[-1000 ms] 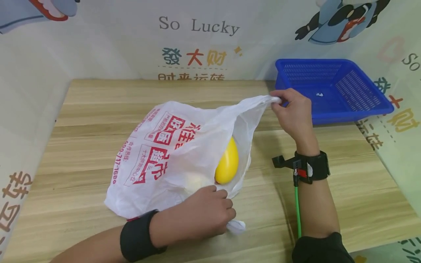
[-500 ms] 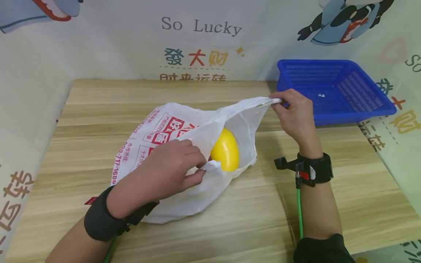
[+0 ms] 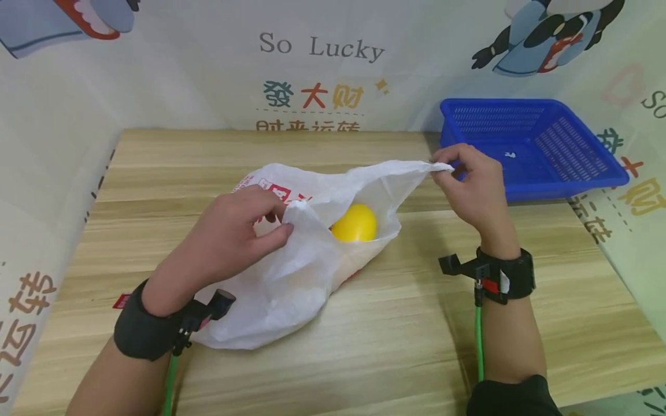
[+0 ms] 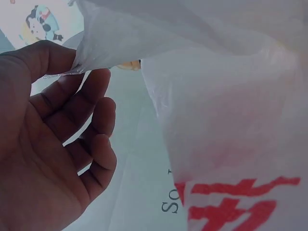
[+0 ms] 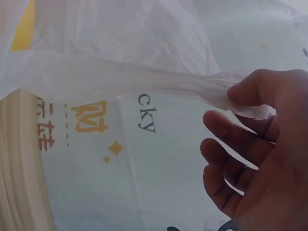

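Head view: your left hand (image 3: 224, 234) and right hand (image 3: 474, 186) pinch a plastic bag (image 3: 291, 283). Inside sits a rounded yellow object (image 3: 356, 224).

The head view looks forward and down over the wooden tabletop (image 3: 374, 346); the wrist views, close to the left hand (image 4: 43, 144) and right hand (image 5: 274, 163), face the printed backdrop (image 3: 208, 75), sharing the white plastic bag (image 3: 296, 283).

The white plastic bag (image 3: 291, 277), a rounded yellow object (image 3: 356, 223) inside, lies on the wood-grained table (image 3: 374, 358) left of the rectangular blue plastic basket (image 3: 567, 189).
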Demonstrator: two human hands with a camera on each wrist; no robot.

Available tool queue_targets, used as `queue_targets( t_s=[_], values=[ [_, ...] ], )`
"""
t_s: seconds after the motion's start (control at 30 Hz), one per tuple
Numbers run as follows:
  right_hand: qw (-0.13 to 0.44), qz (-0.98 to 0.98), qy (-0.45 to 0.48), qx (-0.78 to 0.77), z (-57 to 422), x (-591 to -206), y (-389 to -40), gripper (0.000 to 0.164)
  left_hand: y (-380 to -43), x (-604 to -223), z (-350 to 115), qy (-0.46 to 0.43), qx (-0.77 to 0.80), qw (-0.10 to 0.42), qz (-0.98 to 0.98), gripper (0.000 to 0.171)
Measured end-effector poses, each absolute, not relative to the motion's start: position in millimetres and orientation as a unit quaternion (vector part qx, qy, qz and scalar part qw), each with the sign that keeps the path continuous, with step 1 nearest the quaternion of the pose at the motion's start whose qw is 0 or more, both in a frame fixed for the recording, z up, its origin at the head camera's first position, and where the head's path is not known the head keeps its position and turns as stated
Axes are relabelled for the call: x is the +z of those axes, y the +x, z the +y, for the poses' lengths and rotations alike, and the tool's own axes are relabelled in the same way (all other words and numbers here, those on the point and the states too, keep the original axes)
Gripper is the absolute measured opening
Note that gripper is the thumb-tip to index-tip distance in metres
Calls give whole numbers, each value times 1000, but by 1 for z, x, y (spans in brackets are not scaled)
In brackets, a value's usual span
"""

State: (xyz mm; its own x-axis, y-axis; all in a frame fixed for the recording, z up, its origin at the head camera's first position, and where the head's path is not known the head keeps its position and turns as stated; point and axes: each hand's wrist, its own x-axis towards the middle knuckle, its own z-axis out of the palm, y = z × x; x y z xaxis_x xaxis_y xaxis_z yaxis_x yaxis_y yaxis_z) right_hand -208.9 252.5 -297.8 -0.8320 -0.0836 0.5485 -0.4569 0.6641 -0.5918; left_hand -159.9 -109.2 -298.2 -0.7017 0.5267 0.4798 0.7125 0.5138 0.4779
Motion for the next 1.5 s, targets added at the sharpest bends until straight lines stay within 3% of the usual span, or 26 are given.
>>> queue_targets(
  t_s=[0.4,0.77,1.13,1.3,1.5],
  values=[
    [287,-754,269,525,243,-283,-188,10,-168,-293,-124,-236,-399,142,-875,4],
    [311,-633,327,629,227,-268,-163,8,-174,-293,-139,-152,-478,163,-849,19],
    [277,-559,351,699,216,-259,-141,10,-173,-286,-144,-109,-553,227,-794,18],
    [237,-547,382,706,211,-263,-132,18,-169,-283,-139,-110,-568,238,-780,18],
    [242,-632,409,612,199,-274,-136,39,-162,-283,-125,-137,-580,220,-772,20]
  ],
)
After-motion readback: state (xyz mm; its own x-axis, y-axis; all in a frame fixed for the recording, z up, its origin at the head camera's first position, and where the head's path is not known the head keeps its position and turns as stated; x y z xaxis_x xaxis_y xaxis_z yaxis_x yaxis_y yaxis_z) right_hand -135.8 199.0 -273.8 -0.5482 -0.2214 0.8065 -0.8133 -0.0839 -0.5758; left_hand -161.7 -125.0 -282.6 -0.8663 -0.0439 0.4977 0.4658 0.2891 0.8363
